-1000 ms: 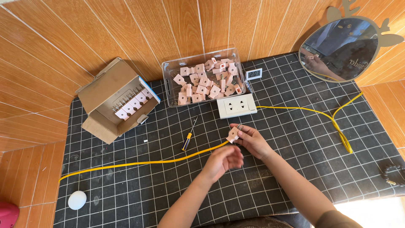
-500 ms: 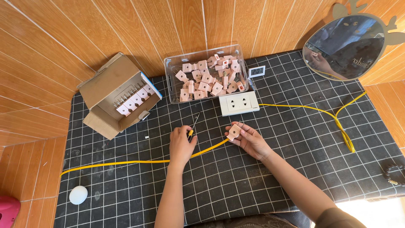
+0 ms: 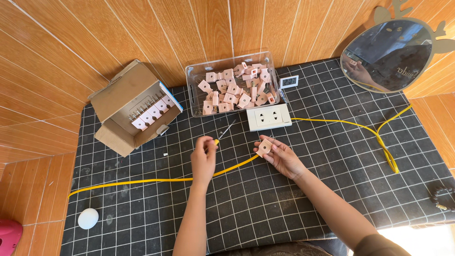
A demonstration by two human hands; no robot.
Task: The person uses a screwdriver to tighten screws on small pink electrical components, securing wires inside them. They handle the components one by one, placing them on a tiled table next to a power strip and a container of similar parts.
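My right hand (image 3: 280, 155) holds a pink plug (image 3: 264, 147) fitted to the end of a long yellow cable (image 3: 142, 181) that runs left across the black gridded mat (image 3: 265, 208). My left hand (image 3: 204, 159) is closed on the yellow handle of a small screwdriver (image 3: 223, 133), whose metal shaft points up and right toward a white double socket strip (image 3: 269, 117). The two hands are apart, with the cable passing below them.
A clear plastic bin (image 3: 232, 85) of several pink plugs stands behind the socket strip. An open cardboard box (image 3: 132, 111) with more plugs lies at the left. A second yellow cable (image 3: 360, 128), a small digital display (image 3: 288, 81), a round mirror (image 3: 391, 54), a white ball (image 3: 88, 218).
My left hand left the cable near the plug, moved up and left, and took hold of the screwdriver on the mat. My right hand kept the plug almost still.
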